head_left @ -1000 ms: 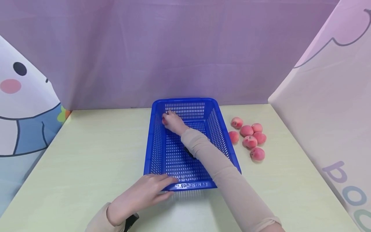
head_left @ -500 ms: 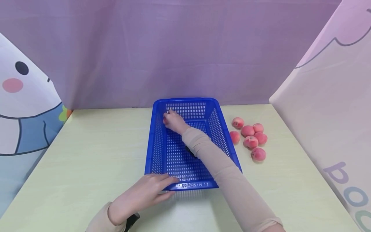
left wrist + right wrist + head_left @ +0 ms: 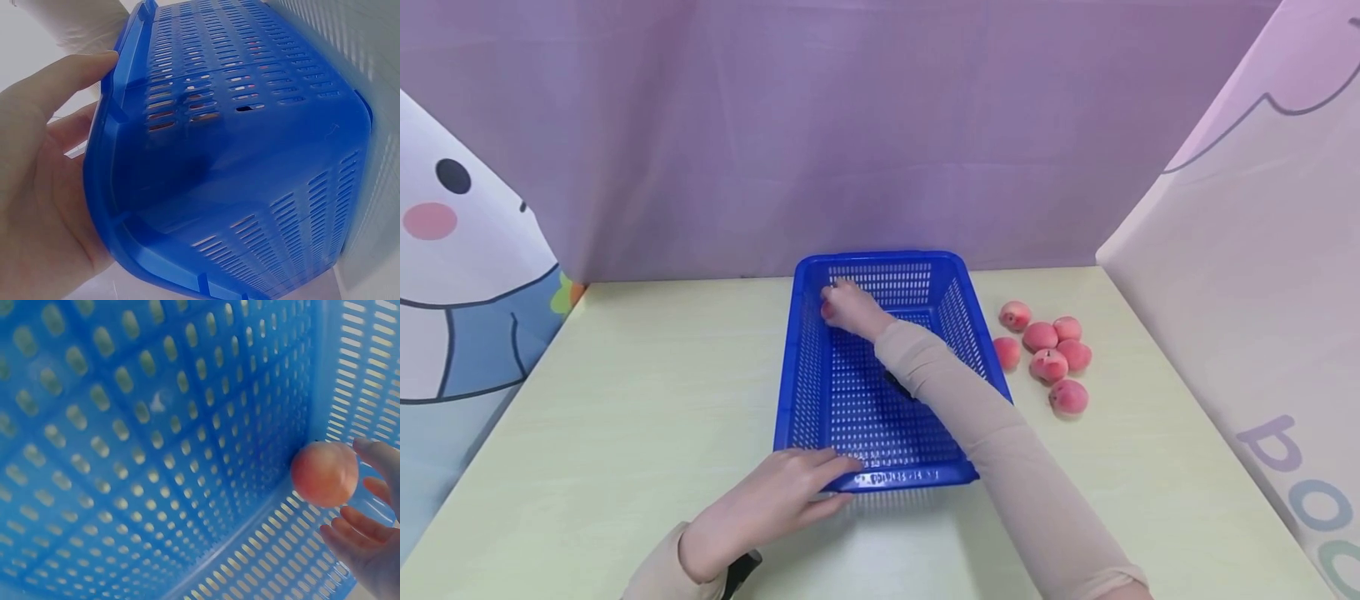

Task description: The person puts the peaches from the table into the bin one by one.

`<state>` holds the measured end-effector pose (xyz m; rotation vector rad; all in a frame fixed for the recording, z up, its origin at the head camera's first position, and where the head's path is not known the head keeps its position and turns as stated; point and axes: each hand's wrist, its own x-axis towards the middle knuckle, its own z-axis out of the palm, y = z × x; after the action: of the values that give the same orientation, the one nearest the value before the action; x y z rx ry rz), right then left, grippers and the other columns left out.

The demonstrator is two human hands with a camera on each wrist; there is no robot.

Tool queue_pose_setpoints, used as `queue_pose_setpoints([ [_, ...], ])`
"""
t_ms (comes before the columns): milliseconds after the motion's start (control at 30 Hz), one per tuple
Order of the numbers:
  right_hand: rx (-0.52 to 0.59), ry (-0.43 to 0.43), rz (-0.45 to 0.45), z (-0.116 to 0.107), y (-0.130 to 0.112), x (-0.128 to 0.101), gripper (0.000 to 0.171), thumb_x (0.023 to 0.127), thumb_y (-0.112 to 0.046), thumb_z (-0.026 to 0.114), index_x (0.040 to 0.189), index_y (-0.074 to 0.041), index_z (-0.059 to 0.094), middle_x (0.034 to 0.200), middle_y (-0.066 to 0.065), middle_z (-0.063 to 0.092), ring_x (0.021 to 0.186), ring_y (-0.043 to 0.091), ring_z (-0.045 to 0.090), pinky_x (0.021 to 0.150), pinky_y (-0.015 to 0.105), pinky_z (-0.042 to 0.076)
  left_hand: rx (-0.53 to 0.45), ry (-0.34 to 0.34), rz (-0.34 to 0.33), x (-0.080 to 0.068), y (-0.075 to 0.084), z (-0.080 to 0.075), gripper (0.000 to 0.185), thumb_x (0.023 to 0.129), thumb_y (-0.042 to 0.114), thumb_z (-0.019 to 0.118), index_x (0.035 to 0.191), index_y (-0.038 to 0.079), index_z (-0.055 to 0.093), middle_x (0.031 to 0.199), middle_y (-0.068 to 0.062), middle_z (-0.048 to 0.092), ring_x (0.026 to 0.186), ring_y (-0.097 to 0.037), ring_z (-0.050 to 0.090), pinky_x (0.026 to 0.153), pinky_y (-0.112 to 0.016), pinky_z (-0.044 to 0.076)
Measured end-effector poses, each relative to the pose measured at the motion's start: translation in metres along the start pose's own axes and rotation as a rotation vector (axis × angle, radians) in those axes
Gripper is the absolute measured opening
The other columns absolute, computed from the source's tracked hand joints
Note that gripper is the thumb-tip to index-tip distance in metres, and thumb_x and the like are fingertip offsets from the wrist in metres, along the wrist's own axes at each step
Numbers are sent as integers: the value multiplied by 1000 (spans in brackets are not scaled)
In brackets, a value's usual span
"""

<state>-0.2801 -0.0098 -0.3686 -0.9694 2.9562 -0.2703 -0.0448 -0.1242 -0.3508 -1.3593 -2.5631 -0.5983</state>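
The right hand [image 3: 848, 308] reaches with arm outstretched into the far left corner of the blue basket [image 3: 958, 310]. Its loosely spread fingertips [image 3: 375, 453] touch one peach [image 3: 324, 473], which sits in that corner against the basket wall. The left hand [image 3: 767, 504] lies at the basket's near rim, thumb over the edge, fingers straight along the outside. The basket stands on the tabletop [image 3: 647, 400]. Six more peaches [image 3: 1043, 354] lie clustered on the tabletop, just right of the basket.
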Motion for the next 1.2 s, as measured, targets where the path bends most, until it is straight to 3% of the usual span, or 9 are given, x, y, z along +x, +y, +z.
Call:
queue_pose_setpoints([
  [167, 4, -21, -7, -11, -1, -1, 31, 81, -19, 59, 109, -6, 59, 106, 11, 57, 98, 23, 53, 82, 33, 44, 6, 3, 2, 0, 0, 0, 23, 81, 23, 62, 100, 9, 62, 80, 5, 62, 66, -3, 57, 59, -16, 46],
  [433, 69, -109, 19, -32, 0, -4, 32, 85, -13, 56, 116, -3, 56, 118, 11, 55, 113, 24, 47, 93, 33, 38, 20, 16, 8, 1, 0, 0, 23, 80, 23, 63, 98, 10, 62, 77, 7, 60, 63, -2, 55, 57, -14, 45],
  [667, 53, -197, -18, -48, 3, -9, 31, 86, -16, 57, 114, -3, 57, 112, 10, 59, 104, 22, 53, 87, 31, 42, -12, -10, -16, 1, 1, -2, 23, 79, 20, 64, 99, 9, 62, 78, 6, 60, 64, -2, 55, 58, -14, 45],
  [933, 60, -310, 21, -69, 7, -18, 42, 86, -24, 57, 122, -3, 51, 123, 11, 52, 114, 24, 46, 96, 35, 35, -9, -9, -14, 1, 1, -1, 22, 80, 21, 63, 99, 10, 62, 77, 7, 60, 63, -1, 54, 58, -14, 45],
  [1200, 81, -381, 35, -90, 3, -31, 42, 84, -14, 58, 124, -4, 49, 126, 10, 49, 116, 23, 44, 97, 35, 35, -9, -6, -14, 1, -1, 0, 23, 85, 26, 57, 100, 10, 62, 78, 6, 60, 65, -3, 56, 59, -15, 46],
])
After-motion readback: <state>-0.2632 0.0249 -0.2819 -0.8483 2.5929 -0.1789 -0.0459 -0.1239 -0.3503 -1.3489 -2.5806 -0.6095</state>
